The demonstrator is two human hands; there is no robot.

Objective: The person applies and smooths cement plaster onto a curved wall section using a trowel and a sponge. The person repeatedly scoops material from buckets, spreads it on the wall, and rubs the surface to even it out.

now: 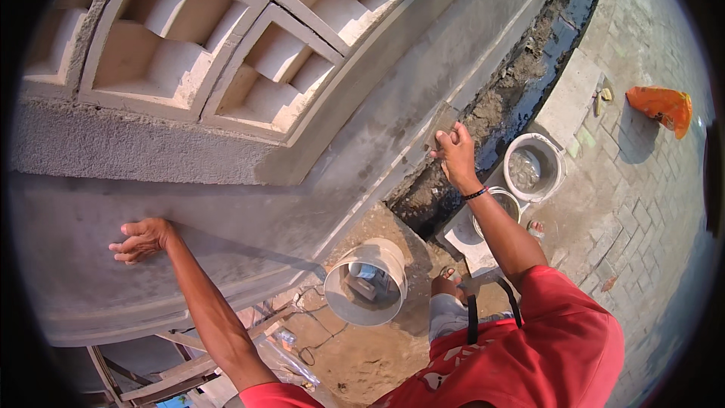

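Observation:
My left hand (141, 240) is at the grey plastered wall band (98, 211), fingers spread and bent, holding nothing. My right hand (455, 151), a dark band on its wrist, grips what looks like a thin flat grey-brown piece (436, 125) along the lower edge of the wall; my fingers partly hide it. Above the band are pale patterned breeze blocks (177, 83). Below my hands stands a large bucket (336, 298) with water and some tools in it. Two smaller buckets, one a white bucket (555, 170) with grey contents, sit beside my right forearm.
An open drain trench (519, 106) with dark water runs beside the wall, edged by a concrete slab (563, 94). An orange bag (664, 106) and small tools (603, 98) lie on the pavers (634, 249). Wooden pieces (181, 370) and wires lie at lower left.

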